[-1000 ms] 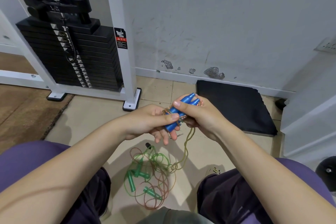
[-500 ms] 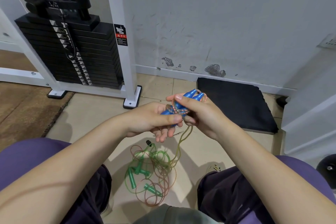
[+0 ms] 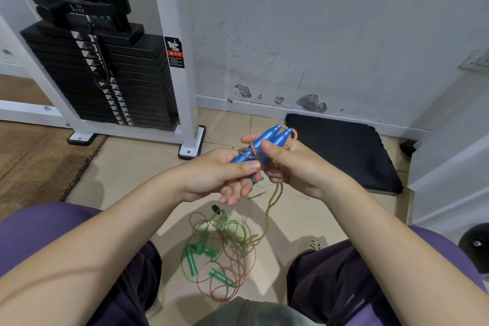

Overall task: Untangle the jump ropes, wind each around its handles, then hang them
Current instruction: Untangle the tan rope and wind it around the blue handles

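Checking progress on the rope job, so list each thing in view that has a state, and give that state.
blue handles: paired, held in both hands, rope partly wound on
orange rope: tail trailing to the floor
green rope: loose on the floor, tangled with orange loops
green handles: lying apart, unwound
left hand: gripping handles
right hand: gripping handles

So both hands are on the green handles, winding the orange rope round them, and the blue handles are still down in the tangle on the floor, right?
The colours are swapped. In the head view the left hand and right hand hold the blue handles with the orange rope wound round them; the green handles lie in the tangle on the floor.
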{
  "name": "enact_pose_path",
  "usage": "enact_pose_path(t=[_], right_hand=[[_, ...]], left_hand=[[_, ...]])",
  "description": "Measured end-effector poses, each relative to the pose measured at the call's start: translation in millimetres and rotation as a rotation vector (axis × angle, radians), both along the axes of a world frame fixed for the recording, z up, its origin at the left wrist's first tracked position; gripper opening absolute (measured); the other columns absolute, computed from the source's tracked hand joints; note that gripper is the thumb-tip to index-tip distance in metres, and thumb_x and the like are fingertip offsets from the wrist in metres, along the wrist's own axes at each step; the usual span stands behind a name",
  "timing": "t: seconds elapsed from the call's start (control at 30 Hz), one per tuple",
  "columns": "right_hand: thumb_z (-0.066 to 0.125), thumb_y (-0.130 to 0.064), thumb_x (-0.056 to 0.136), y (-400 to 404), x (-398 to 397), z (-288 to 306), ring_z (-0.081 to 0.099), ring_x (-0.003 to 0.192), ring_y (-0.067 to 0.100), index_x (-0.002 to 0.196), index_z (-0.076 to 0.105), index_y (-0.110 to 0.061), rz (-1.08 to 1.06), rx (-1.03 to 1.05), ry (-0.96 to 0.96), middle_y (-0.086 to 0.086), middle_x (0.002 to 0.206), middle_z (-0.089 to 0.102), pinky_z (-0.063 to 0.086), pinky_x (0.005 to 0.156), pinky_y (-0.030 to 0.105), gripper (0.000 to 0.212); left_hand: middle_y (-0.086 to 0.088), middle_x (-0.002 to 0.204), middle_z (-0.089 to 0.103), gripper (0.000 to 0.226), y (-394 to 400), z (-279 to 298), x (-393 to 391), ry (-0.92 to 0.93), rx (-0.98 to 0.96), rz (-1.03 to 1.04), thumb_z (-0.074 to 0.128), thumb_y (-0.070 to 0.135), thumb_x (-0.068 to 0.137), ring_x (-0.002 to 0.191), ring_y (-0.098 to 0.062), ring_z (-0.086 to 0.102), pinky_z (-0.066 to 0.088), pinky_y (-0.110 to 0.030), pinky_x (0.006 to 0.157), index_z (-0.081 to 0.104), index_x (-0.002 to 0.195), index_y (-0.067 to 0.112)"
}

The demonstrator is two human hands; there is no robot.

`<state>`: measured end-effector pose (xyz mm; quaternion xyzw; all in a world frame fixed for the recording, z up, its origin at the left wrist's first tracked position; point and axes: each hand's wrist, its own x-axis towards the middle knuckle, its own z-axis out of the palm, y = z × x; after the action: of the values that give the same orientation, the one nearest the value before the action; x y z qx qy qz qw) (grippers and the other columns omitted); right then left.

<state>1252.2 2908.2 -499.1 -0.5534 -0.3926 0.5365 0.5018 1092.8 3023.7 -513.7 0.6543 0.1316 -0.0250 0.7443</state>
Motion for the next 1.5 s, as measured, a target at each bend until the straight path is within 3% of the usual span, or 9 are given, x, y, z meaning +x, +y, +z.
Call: enact_pose_path(t=[0.23, 0.43, 0.57, 0.67, 0.77, 0.93, 1.07, 1.2, 1.5], right_hand=[[0.058, 0.0, 0.089, 0, 7, 8, 0.032, 0.055, 0.008, 0.131, 0.048, -0.001, 0.009, 0.058, 0.102, -0.004, 0.067, 0.055, 0.028, 0.052, 0.019, 0.043], [0.064, -0.029, 0.09, 2, -5, 4, 0.018, 0.055, 0.01, 0.116, 0.055, -0.016, -0.105, 0.03, 0.019, -0.009, 0.061, 0.048, 0.017, 0.048, 0.021, 0.031], [0.06, -0.024, 0.094, 2, -6, 1, 0.023, 0.047, 0.006, 0.105, 0.063, -0.013, -0.148, 0.045, -0.034, -0.01, 0.057, 0.042, 0.021, 0.044, 0.017, 0.015], [0.059, -0.02, 0.095, 0, -6, 1, 0.024, 0.048, 0.006, 0.1, 0.062, -0.013, -0.127, 0.072, -0.078, -0.013, 0.058, 0.05, 0.02, 0.045, 0.019, 0.01], [0.059, -0.019, 0.095, 2, -7, 0, 0.026, 0.047, 0.006, 0.092, 0.061, -0.017, -0.132, 0.08, -0.084, -0.012, 0.062, 0.056, 0.023, 0.046, 0.018, 0.004], [0.058, -0.025, 0.096, 5, -9, -2, 0.024, 0.048, 0.009, 0.086, 0.063, -0.018, -0.155, 0.075, -0.071, -0.007, 0.058, 0.047, 0.02, 0.046, 0.02, 0.013], [0.043, -0.051, 0.099, 10, -8, -3, 0.032, 0.046, 0.012, 0.098, 0.058, -0.01, -0.221, -0.021, -0.078, 0.002, 0.067, 0.052, 0.021, 0.051, 0.028, 0.043], [0.037, -0.041, 0.103, 10, -9, -5, 0.033, 0.05, 0.016, 0.091, 0.058, -0.005, -0.218, -0.031, -0.154, 0.019, 0.074, 0.047, 0.025, 0.053, 0.028, 0.043], [0.031, -0.051, 0.102, 7, -10, -4, 0.041, 0.047, 0.012, 0.076, 0.061, -0.002, -0.124, -0.086, -0.314, 0.008, 0.053, 0.049, 0.034, 0.048, 0.019, 0.063]], left_hand=[[0.001, 0.061, 0.055, 0.027, 4, 2, 1, -0.102, -0.279, 0.173, 0.055, 0.036, 0.096, 0.043, -0.007, 0.047, 0.036, -0.014, 0.039, 0.065, 0.089, 0.012], [-0.002, 0.062, 0.059, 0.026, 1, 1, 2, -0.061, -0.096, 0.162, 0.058, 0.036, 0.089, 0.043, -0.011, 0.051, 0.036, -0.017, 0.039, 0.057, 0.091, 0.009], [-0.011, 0.073, 0.067, 0.026, 4, 1, 0, -0.016, -0.121, 0.111, 0.06, 0.035, 0.089, 0.052, -0.016, 0.061, 0.043, -0.019, 0.043, 0.061, 0.089, 0.009], [-0.018, 0.089, 0.072, 0.052, 3, 1, 2, 0.01, -0.192, 0.122, 0.057, 0.052, 0.09, 0.065, -0.021, 0.068, 0.048, -0.02, 0.047, 0.06, 0.102, 0.002], [-0.014, 0.08, 0.068, 0.057, 0, -2, 4, 0.005, -0.206, 0.19, 0.052, 0.061, 0.087, 0.053, -0.016, 0.059, 0.042, -0.018, 0.043, 0.06, 0.108, 0.008], [-0.009, 0.064, 0.06, 0.052, -5, -9, 9, -0.081, -0.119, 0.369, 0.052, 0.058, 0.089, 0.042, -0.014, 0.047, 0.034, -0.019, 0.038, 0.057, 0.123, 0.019], [-0.012, 0.073, 0.065, 0.047, -4, -12, 10, -0.149, -0.033, 0.457, 0.057, 0.049, 0.09, 0.046, -0.018, 0.053, 0.036, -0.019, 0.038, 0.06, 0.124, 0.015], [-0.015, 0.082, 0.065, 0.04, -4, -16, 10, -0.168, -0.067, 0.48, 0.057, 0.041, 0.095, 0.055, -0.02, 0.056, 0.041, -0.022, 0.041, 0.059, 0.13, 0.021], [-0.011, 0.075, 0.063, 0.02, -3, -12, 13, -0.06, -0.133, 0.468, 0.042, 0.029, 0.106, 0.051, -0.02, 0.048, 0.031, -0.024, 0.042, 0.056, 0.112, 0.015]])
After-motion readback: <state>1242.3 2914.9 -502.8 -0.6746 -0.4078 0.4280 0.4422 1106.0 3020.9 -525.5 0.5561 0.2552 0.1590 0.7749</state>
